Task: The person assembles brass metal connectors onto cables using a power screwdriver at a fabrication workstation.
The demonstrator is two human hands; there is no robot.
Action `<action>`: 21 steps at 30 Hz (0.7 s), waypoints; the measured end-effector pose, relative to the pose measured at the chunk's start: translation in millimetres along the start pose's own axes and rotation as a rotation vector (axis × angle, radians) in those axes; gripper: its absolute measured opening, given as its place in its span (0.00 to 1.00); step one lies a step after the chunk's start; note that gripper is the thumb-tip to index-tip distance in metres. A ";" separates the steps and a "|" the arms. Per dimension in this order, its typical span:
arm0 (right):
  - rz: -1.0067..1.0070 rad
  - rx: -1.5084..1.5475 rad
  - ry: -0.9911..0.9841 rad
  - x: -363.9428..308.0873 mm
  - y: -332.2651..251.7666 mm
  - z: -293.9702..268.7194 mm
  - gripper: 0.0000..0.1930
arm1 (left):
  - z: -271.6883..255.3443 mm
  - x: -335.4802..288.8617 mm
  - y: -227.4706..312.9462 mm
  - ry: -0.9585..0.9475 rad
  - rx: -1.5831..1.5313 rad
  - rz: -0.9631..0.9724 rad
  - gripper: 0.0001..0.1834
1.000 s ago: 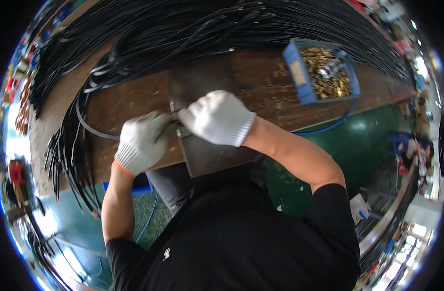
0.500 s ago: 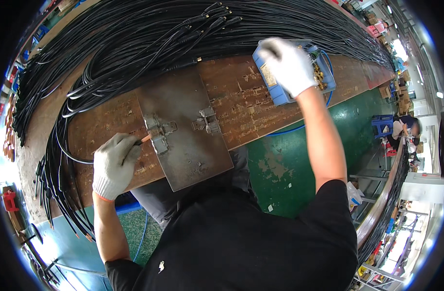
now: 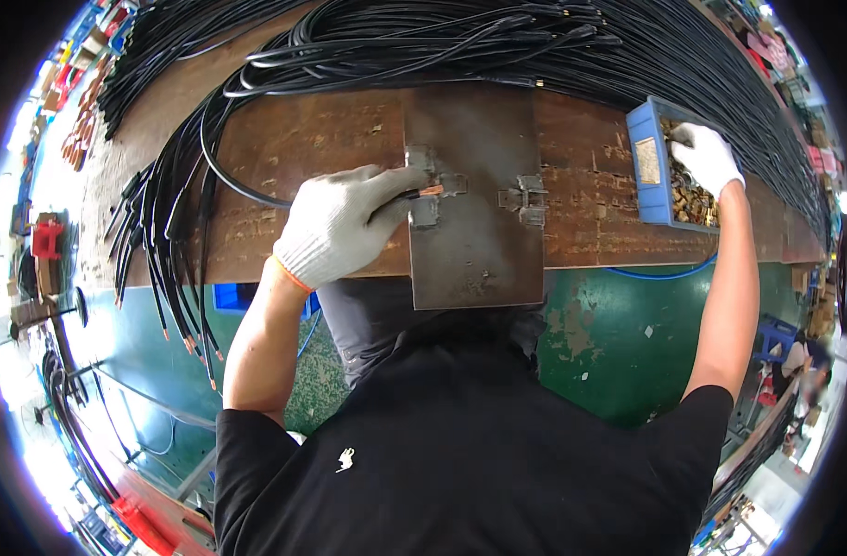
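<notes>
My left hand [image 3: 335, 222], in a white knit glove, is closed round a black cable [image 3: 247, 191] just behind its end. The stripped copper strands [image 3: 432, 191] stick out past my fingers, over the left metal fixture [image 3: 426, 211] on a dark steel plate [image 3: 470, 269]. A similar small fixture [image 3: 525, 198] sits on the plate's right side. My right hand [image 3: 708, 159], gloved in white too, reaches into a blue plastic bin [image 3: 653, 190] of small brass-coloured fittings [image 3: 694, 202]. Its fingers are curled over the fittings; anything between them is hidden.
Bundles of black cables [image 3: 460, 56] cover the back of the worn wooden table [image 3: 571, 236]. More cable ends [image 3: 187, 324] hang over its front left edge. A blue hose [image 3: 659, 272] loops below the bin. A person [image 3: 808, 361] sits far off at the right.
My left hand has moved the cable end right, onto the plate's left fixture. My right hand, blurred over the bin before, is now down among the fittings. The view has turned.
</notes>
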State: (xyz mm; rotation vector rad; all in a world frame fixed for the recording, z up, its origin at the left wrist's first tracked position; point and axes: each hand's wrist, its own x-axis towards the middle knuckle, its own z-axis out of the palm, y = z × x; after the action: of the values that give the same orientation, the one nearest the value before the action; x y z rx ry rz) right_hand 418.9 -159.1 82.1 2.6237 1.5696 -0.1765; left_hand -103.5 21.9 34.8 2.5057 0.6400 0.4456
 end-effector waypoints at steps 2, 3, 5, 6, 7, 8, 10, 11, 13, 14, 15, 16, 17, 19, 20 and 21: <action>0.003 0.084 0.010 5.7 -3.8 -5.4 0.20 | -0.6 -7.8 -4.6 -0.008 0.007 -0.024 0.18; 0.022 0.209 0.104 5.3 -1.0 -4.9 0.18 | -1.1 -10.6 -5.8 0.007 0.011 -0.015 0.19; 0.018 0.461 0.294 -9.3 -12.3 -12.1 0.17 | -1.5 -10.0 -7.7 0.010 0.007 0.001 0.19; 0.055 0.635 0.343 -15.5 -21.9 -13.2 0.17 | -1.0 -9.0 -8.9 0.005 0.017 0.016 0.19; 0.067 0.848 0.376 -28.6 -55.9 -16.2 0.17 | -1.0 -8.6 -10.0 0.000 0.026 0.033 0.20; 0.033 0.949 0.364 -42.4 -85.0 -18.2 0.17 | -1.0 -6.9 -10.5 -0.007 0.019 0.042 0.20; -0.188 1.261 0.272 -47.1 -140.8 3.7 0.16 | -3.0 -9.2 -9.8 -0.011 0.031 0.021 0.20; -0.243 1.417 0.132 -50.4 -168.1 11.8 0.15 | -3.8 -10.0 -10.0 -0.011 0.027 0.021 0.20; -0.088 1.683 -0.058 -64.3 -223.4 24.3 0.12 | -4.3 -9.7 -9.2 0.019 -0.011 0.026 0.21; -0.044 1.797 -0.126 -66.1 -241.8 34.7 0.10 | -5.0 -10.0 -7.6 0.018 -0.013 0.025 0.21; -0.041 1.962 -0.243 -66.6 -252.7 44.4 0.09 | -6.0 -10.0 -6.2 0.019 -0.010 0.011 0.21; -0.014 2.067 -0.311 -65.1 -262.5 54.9 0.08 | -6.7 -9.9 -5.1 0.019 -0.006 -0.003 0.22; 0.013 2.099 -0.321 -63.6 -272.0 61.8 0.07 | -6.5 -9.9 -4.7 0.018 -0.006 -0.007 0.22; 0.061 2.164 -0.349 -60.3 -285.0 72.7 0.07 | -5.9 -10.5 -3.2 0.045 -0.090 -0.046 0.22; 0.059 2.163 -0.359 -59.2 -288.5 74.7 0.07 | -6.0 -11.2 -3.0 0.047 -0.090 -0.055 0.22; 0.072 2.175 -0.374 -58.3 -291.6 76.2 0.07 | -6.1 -11.8 -3.2 0.071 -0.095 -0.056 0.22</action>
State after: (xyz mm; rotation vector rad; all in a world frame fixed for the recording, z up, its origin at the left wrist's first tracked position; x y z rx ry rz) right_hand 130.1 -81.9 12.1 2.5835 0.9017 -3.6636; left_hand -117.0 20.6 35.8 2.3850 0.6980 0.5342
